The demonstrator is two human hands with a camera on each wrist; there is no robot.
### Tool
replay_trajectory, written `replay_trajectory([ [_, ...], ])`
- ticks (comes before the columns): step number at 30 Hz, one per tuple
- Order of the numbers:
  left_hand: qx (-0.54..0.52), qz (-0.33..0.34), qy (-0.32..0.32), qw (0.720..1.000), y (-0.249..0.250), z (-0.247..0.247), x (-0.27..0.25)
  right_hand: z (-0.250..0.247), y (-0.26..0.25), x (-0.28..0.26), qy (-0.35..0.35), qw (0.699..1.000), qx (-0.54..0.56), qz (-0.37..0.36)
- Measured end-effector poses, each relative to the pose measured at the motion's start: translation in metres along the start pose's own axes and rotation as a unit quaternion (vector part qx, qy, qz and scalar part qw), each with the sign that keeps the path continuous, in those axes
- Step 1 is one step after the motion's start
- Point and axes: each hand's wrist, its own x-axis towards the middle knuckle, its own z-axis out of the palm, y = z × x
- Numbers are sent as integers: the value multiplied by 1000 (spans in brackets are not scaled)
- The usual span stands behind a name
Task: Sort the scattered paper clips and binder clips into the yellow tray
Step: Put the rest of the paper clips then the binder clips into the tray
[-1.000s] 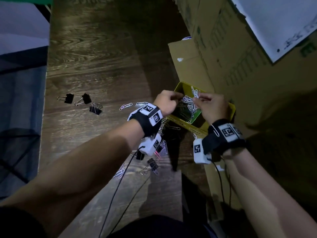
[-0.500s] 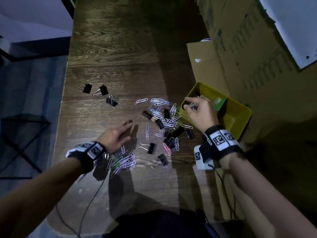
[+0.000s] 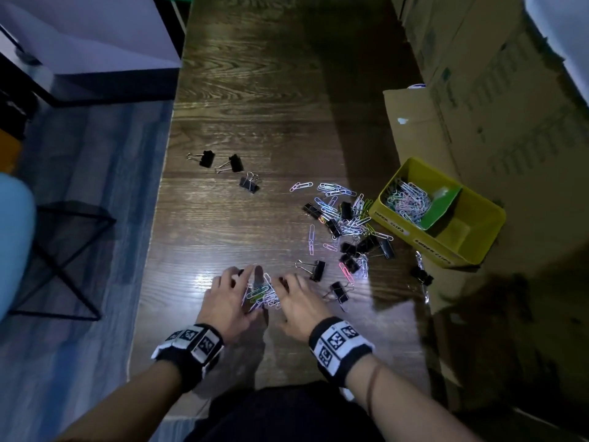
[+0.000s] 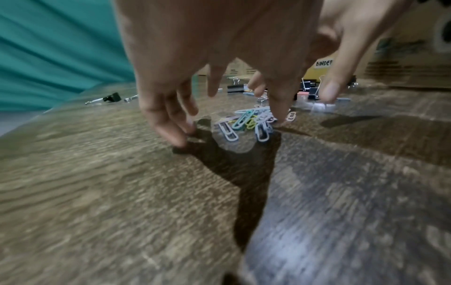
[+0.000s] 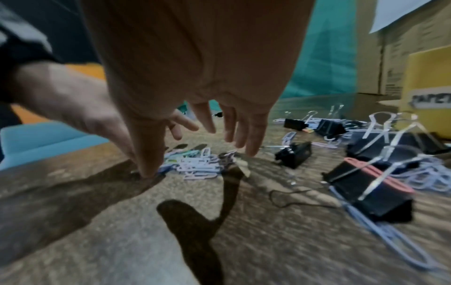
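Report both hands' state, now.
Left hand: open, fingers spread beside the paper clip pile, holding nothing.
Right hand: open, fingers spread on the pile's other side, holding nothing.

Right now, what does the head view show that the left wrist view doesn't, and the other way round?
Only the head view shows the inside of the yellow tray: paper clips fill one compartment, and a green divider separates it from a compartment with no clips visible. It also shows three binder clips lying apart to the left. Only the left wrist view shows the left hand's fingers touching the table beside the small pile of paper clips. Both show the left hand and right hand flanking that pile, nothing lifted yet.
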Motion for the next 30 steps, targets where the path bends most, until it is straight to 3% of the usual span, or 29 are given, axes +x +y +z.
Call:
replay_trajectory([
  [4,-7,-41,-49,998,7,4,0,11,-16,17,53,994,-72,70],
  [8,-14,-38,-51,998,11,6,5,7,-15,22,36,997,-22,57],
  [11,-9,-5,-46,999,6,8,7,11,-14,22,38,997,35,58],
  [18,-2,98,-68,993,-3,3,11,20,-16,26,15,978,150,141],
  [22,25,110,-90,990,-4,1,14,18,-16,22,-3,984,120,136],
  [26,80,125,-95,984,2,-5,20,20,-11,17,24,986,124,108],
  [30,73,88,-100,988,0,-10,31,18,-7,17,55,986,115,109],
])
